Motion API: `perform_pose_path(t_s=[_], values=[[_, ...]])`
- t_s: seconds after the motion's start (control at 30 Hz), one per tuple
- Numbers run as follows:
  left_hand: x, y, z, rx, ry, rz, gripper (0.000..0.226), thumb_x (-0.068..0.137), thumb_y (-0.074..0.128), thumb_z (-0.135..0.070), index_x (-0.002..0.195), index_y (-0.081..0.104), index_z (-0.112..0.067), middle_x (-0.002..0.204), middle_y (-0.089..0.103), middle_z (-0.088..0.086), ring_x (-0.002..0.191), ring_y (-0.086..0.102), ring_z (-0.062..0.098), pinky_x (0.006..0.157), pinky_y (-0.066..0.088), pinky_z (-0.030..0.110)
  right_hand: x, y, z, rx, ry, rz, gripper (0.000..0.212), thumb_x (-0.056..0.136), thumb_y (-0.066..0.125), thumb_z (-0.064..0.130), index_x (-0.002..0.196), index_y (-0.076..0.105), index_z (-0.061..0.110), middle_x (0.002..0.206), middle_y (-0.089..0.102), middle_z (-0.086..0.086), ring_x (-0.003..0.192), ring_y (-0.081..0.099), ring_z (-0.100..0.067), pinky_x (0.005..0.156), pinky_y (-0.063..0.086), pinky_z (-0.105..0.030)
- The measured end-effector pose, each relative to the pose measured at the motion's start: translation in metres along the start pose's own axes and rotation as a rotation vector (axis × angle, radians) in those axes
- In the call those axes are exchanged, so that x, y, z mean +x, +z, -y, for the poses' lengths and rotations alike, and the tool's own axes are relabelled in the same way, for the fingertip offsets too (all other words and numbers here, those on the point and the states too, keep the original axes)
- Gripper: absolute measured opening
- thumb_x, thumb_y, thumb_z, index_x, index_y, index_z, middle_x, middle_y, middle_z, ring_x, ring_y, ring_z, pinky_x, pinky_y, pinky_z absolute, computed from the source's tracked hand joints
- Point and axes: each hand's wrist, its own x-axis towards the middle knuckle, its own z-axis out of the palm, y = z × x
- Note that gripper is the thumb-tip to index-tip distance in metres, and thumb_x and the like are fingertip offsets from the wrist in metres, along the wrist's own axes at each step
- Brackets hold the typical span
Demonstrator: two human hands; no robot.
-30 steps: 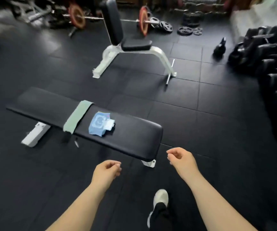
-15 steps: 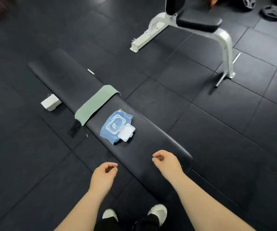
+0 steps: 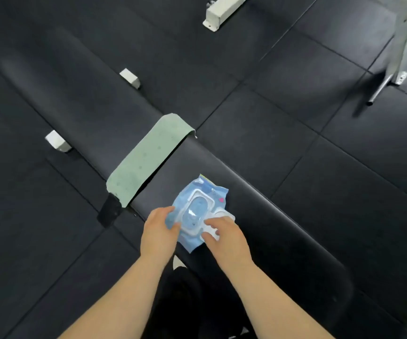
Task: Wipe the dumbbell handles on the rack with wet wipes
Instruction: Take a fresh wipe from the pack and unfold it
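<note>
A blue wet wipes pack (image 3: 198, 206) with a white flip lid lies on the black flat bench (image 3: 258, 216) right in front of me. My left hand (image 3: 159, 232) holds the pack's left edge, thumb on top. My right hand (image 3: 225, 238) is at the pack's right side, with finger and thumb pinching the open white lid (image 3: 213, 231). The dumbbell rack and its dumbbells are out of view.
A pale green towel (image 3: 148, 160) is draped across the bench just beyond the pack. White bench feet (image 3: 57, 141) stick out at the left. The white frame of a second bench (image 3: 222, 12) stands at the top, on black rubber floor tiles.
I have come up to the bench and looked down. Both hands, loosely curled and empty before, have reached forward onto the wipes pack. The dumbbell rack has left the view.
</note>
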Motion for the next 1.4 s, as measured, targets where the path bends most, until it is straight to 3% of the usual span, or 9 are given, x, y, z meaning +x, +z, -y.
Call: perform_pose_path(t_s=[0.1,0.3,0.47,0.6,0.7,0.9,1.03,1.3,1.4], values=[[0.022,-0.007,0.015,0.006,-0.015,0.158,0.039,0.086,0.057,-0.006,0.124,0.051,-0.013,0.125,0.046,0.003,0.112,0.047,0.017,0.091,0.032,0.018,0.024,0.025,0.01,-0.123,-0.059,0.056,0.038,0.09,0.051,0.024,0.127,0.047,0.017,0.129,0.044,0.001,0.117,0.043,-0.013,0.092,0.034,-0.018],[0.034,-0.011,0.024,-0.05,0.028,0.203,0.036,0.083,0.061,-0.005,0.117,0.055,-0.015,0.105,0.046,-0.008,0.101,0.051,0.013,0.087,0.037,0.019,0.042,0.037,0.005,-0.269,-0.06,0.042,0.029,0.09,0.052,0.023,0.116,0.049,0.01,0.117,0.044,-0.001,0.102,0.051,-0.015,0.083,0.038,-0.017],[0.036,-0.011,0.025,-0.014,0.079,0.168,0.034,0.084,0.06,-0.009,0.117,0.055,-0.017,0.104,0.046,-0.012,0.099,0.048,0.009,0.084,0.036,0.019,0.047,0.042,0.014,-0.42,-0.138,-0.199,0.01,0.066,0.059,0.018,0.057,0.055,0.014,0.058,0.054,0.004,0.042,0.051,-0.008,0.041,0.035,-0.012],[0.038,-0.011,0.022,0.108,0.151,0.144,0.036,0.084,0.061,-0.013,0.119,0.054,-0.016,0.119,0.052,-0.005,0.108,0.049,0.014,0.092,0.039,0.027,0.048,0.03,0.01,-0.277,-0.105,-0.307,0.007,0.065,0.065,0.003,0.061,0.06,0.007,0.072,0.061,-0.006,0.065,0.057,-0.023,0.057,0.046,-0.025],[0.038,-0.009,0.019,0.16,0.172,0.142,0.037,0.084,0.061,-0.014,0.12,0.053,-0.015,0.122,0.053,-0.002,0.11,0.049,0.018,0.093,0.036,0.026,0.051,0.017,0.008,-0.155,-0.011,-0.199,0.004,0.081,0.059,0.002,0.08,0.063,0.002,0.097,0.057,-0.007,0.09,0.047,-0.015,0.075,0.029,-0.013],[0.037,0.0,0.019,0.329,0.444,0.022,0.047,0.053,0.081,0.001,0.094,0.06,-0.01,0.102,0.058,0.004,0.086,0.055,0.022,0.082,0.041,0.032,0.06,0.0,0.007,-0.1,0.077,-0.141,0.014,0.091,0.048,0.016,0.095,0.059,0.007,0.1,0.059,-0.001,0.083,0.044,-0.006,0.067,0.03,-0.014],[0.034,0.011,0.011,0.396,0.655,-0.088,0.041,0.043,0.088,-0.012,0.077,0.065,-0.014,0.083,0.062,0.007,0.085,0.041,0.017,0.088,0.03,0.035,0.061,-0.003,0.008,-0.101,0.107,-0.122,0.015,0.091,0.048,0.017,0.096,0.059,0.007,0.103,0.059,-0.003,0.089,0.052,-0.014,0.072,0.035,-0.019],[0.037,0.021,-0.01,0.606,0.483,-0.1,0.033,0.032,0.09,-0.023,0.051,0.064,-0.021,0.067,0.058,0.0,0.069,0.057,0.024,0.077,0.025,0.031,0.062,-0.002,0.01,-0.128,0.123,-0.11,0.018,0.092,0.047,0.018,0.1,0.059,0.007,0.11,0.059,-0.006,0.101,0.054,-0.019,0.08,0.036,-0.024],[0.036,0.023,-0.007,0.504,0.491,-0.135,0.028,0.039,0.087,-0.016,0.048,0.062,-0.022,0.067,0.058,-0.001,0.077,0.046,0.017,0.074,0.023,0.029,0.062,-0.002,0.011,-0.134,0.13,-0.116,0.019,0.092,0.046,0.017,0.1,0.059,0.007,0.11,0.059,-0.007,0.1,0.054,-0.021,0.081,0.037,-0.026]])
